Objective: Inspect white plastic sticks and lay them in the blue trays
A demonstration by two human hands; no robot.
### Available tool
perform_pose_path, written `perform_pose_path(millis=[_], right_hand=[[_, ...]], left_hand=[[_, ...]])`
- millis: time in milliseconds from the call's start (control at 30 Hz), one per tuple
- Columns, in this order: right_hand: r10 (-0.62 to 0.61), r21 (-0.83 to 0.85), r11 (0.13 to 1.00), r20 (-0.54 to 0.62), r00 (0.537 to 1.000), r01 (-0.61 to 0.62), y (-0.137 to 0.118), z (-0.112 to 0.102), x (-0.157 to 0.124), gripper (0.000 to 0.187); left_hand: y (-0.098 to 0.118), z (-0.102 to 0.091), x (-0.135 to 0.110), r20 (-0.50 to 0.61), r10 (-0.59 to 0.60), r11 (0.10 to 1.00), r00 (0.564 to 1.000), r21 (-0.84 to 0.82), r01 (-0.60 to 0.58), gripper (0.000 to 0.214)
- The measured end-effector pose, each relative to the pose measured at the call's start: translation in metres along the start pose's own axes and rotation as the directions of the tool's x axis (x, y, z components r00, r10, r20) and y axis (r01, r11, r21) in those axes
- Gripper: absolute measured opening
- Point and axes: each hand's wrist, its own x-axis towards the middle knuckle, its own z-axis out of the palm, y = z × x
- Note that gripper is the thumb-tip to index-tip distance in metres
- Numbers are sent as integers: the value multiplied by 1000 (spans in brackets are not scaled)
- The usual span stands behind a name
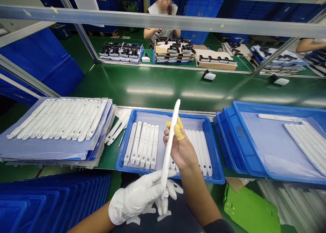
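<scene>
strip (168,155) stood tilted: left hand (140,194), gloved, pinched its lower end; right hand (182,152) fingers closed on its middle stretch. blue tray (217,155) lay below the right fingers. step looked like a close check; next move likely called for a steady two-handed grip.

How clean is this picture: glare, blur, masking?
Head view throughout: pale glare streaks on the green surface; left hand, right hand and held white part fairly crisp; pale stack at lower right smeared; person opposite pixelated at the head.
</scene>
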Motion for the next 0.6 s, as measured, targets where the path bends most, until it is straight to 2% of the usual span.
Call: perform_pose_path(millis=[100,200,333,467,533,600], right_hand=[[23,9,1000,14,1000,-23,4,-6,0,33],[53,3,999,73,996,-53,10,-15,-2,31],[47,-24,999,228,972,-42,20,-31,-7,31],[55,-15,998,375,925,-54,27,-44,-11,33],[64,-21,998,380,923,-61,28,-49,-12,35],[62,-56,997,300,952,-48,31,-52,-9,36]], left_hand=[[-1,-4,3,-25,-10,997,1000,80,12,41],[-1,-10,5,-113,-20,949,993,311,54,39],[-13,-24,4,-264,-19,770,964,611,182,39],[-31,-42,1,-302,64,612,951,765,202,40],[-35,-45,2,-298,101,571,949,799,190,41],[-34,-44,6,-302,149,539,942,824,178,48]])
